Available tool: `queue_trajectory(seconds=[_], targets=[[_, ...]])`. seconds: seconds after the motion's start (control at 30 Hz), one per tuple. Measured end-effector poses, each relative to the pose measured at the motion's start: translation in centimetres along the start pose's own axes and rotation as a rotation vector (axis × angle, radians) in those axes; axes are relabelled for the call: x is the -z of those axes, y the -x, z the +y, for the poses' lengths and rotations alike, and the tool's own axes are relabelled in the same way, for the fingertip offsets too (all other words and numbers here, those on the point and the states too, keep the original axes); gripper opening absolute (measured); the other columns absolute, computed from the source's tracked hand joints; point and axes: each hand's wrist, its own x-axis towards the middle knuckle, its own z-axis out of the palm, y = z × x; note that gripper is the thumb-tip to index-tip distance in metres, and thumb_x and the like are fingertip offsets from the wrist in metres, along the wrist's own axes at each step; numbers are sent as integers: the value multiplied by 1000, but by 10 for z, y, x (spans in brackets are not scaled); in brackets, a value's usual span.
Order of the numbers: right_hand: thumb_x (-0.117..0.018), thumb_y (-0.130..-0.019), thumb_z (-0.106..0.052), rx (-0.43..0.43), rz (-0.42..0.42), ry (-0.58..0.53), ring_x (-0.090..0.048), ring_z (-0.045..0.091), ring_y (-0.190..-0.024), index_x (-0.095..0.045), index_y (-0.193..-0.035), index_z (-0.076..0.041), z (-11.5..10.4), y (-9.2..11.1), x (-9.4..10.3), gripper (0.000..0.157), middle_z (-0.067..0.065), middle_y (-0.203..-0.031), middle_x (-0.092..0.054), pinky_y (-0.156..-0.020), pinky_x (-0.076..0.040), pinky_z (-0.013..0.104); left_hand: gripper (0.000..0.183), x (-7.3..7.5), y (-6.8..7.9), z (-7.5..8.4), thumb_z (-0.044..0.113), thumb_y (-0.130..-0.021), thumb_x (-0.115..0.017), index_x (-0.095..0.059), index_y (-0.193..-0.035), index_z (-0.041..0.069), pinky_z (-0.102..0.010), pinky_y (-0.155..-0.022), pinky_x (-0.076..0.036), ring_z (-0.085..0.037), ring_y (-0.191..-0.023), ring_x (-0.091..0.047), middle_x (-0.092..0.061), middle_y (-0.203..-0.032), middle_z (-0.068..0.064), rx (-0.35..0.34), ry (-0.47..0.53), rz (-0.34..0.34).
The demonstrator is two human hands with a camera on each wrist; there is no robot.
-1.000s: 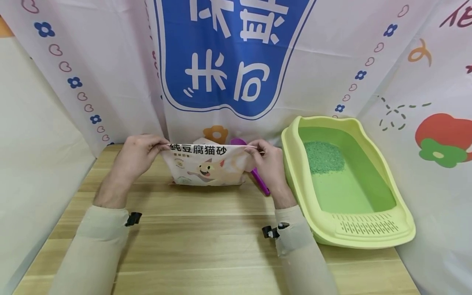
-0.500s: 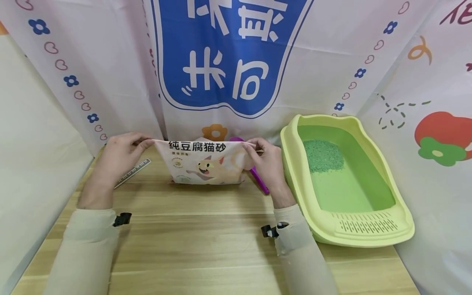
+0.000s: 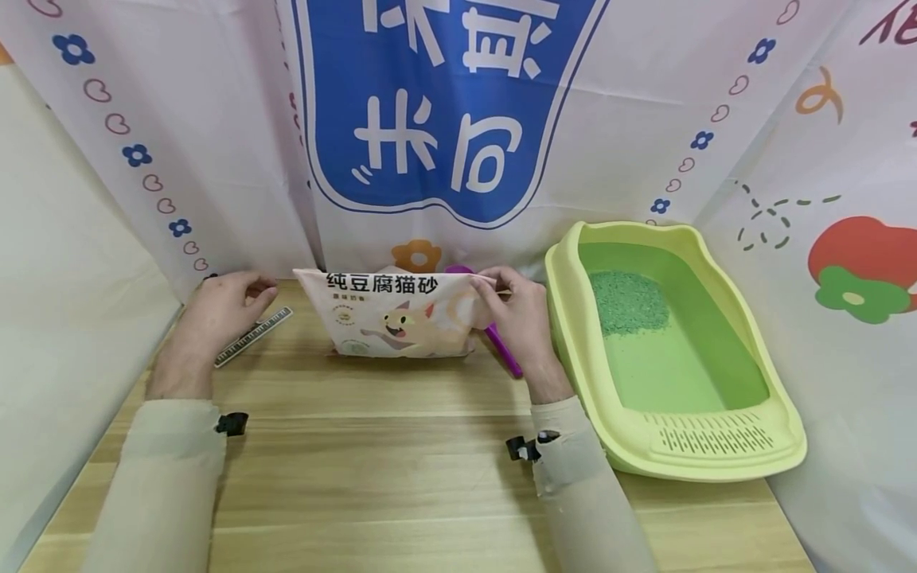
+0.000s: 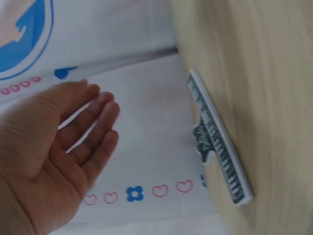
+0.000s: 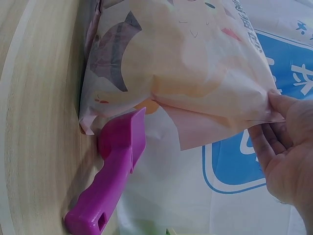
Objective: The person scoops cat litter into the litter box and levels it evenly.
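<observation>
A pale pink cat litter bag (image 3: 390, 318) printed with an orange cat stands upright on the wooden table. My right hand (image 3: 517, 318) pinches its top right corner between thumb and fingers, as the right wrist view also shows. The bag's top left corner stands free. To the left of it, my left hand (image 3: 225, 314) is held in the air with fingers loosely bent and nothing in them. Beside and below that hand lies a narrow black-and-white strip (image 4: 219, 139) with a small shaped tab on one side; its kind is unclear. A purple scoop (image 5: 107, 171) lies behind the bag's right side, partly hidden.
A yellow-green litter box (image 3: 688, 374) stands at the right, close to my right forearm, with green granules (image 3: 630, 304) at its far end. A printed cloth (image 3: 251, 159) hangs behind the wooden table (image 3: 387, 469) and along its sides.
My left hand has let go of the bag's top left corner and moved left, uncovering the black-and-white strip. My right hand keeps its pinch on the bag.
</observation>
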Motion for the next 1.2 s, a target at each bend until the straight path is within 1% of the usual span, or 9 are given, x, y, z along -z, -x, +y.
queue_trajectory(seconds=[0.2, 0.33, 0.4, 0.53, 0.6, 0.73, 0.93, 1.03, 1.2], targets=[[-75, -98, -40, 4, -1, 12, -77, 10, -85, -79, -99, -19, 0, -1, 0, 21, -1, -95, -83, -68, -61, 26, 32, -7, -4, -20, 28, -108, -58, -68, -126, 3, -67, -98, -49, -48, -114, -67, -72, -124, -28, 45, 6, -22], [-75, -98, -40, 2, -4, 10, -77, 10, -85, -79, -100, -19, 1, -1, 0, 22, -1, -95, -83, -68, -60, 26, 31, -11, -5, -33, 24, -106, -60, -68, -123, 0, -66, -96, -50, -48, -109, -68, -71, -120, -30, 82, -14, -36], [-75, -98, -40, 1, -4, 8, -77, 10, -85, -79, -99, -19, 0, -1, 0, 22, -1, -95, -83, -68, -60, 25, 31, -12, -5, -38, 24, -106, -61, -69, -122, -1, -65, -94, -51, -47, -107, -68, -71, -119, -30, 112, -32, -64], [-75, -98, -40, 0, -3, 1, -77, 10, -85, -79, -99, -19, 0, -1, 1, 22, -1, -94, -83, -67, -59, 25, 31, -13, -3, -48, 24, -104, -63, -70, -119, -1, -62, -90, -51, -44, -103, -67, -72, -116, -28, 162, -48, -143], [-75, -97, -40, 0, -2, -3, -77, 10, -85, -79, -99, -19, 0, -1, 1, 21, -2, -94, -83, -67, -59, 24, 30, -13, -2, -52, 23, -103, -65, -71, -117, -2, -60, -88, -51, -42, -101, -67, -72, -114, -28, 166, -46, -164], [-75, -97, -40, 1, -3, -3, -77, 10, -84, -79, -99, -19, 0, 0, 1, 22, -2, -93, -83, -67, -59, 24, 28, -17, -1, -59, 21, -100, -69, -72, -114, -3, -56, -84, -51, -39, -96, -67, -73, -108, -26, 157, -42, -172], [-76, -97, -40, 3, -2, -2, -78, 10, -85, -79, -98, -19, 1, -1, 0, 22, -1, -94, -83, -69, -61, 26, 26, -22, -2, -64, 22, -100, -69, -72, -112, -1, -51, -80, -50, -32, -89, -67, -74, -102, -21, 164, -43, -190], [-76, -97, -39, 2, -4, -9, -78, 9, -86, -79, -98, -18, 1, 0, 0, 21, -1, -94, -83, -72, -63, 27, 24, -22, -2, -64, 22, -100, -70, -72, -110, 0, -52, -81, -51, -33, -90, -67, -74, -102, -21, 160, -43, -190], [-76, -98, -39, 3, -4, -10, -78, 9, -87, -80, -98, -18, 1, 0, 0, 21, -1, -95, -83, -73, -64, 28, 21, -20, -3, -60, 23, -100, -71, -71, -108, 4, -59, -87, -50, -38, -97, -67, -73, -107, -24, 142, -57, -186]])
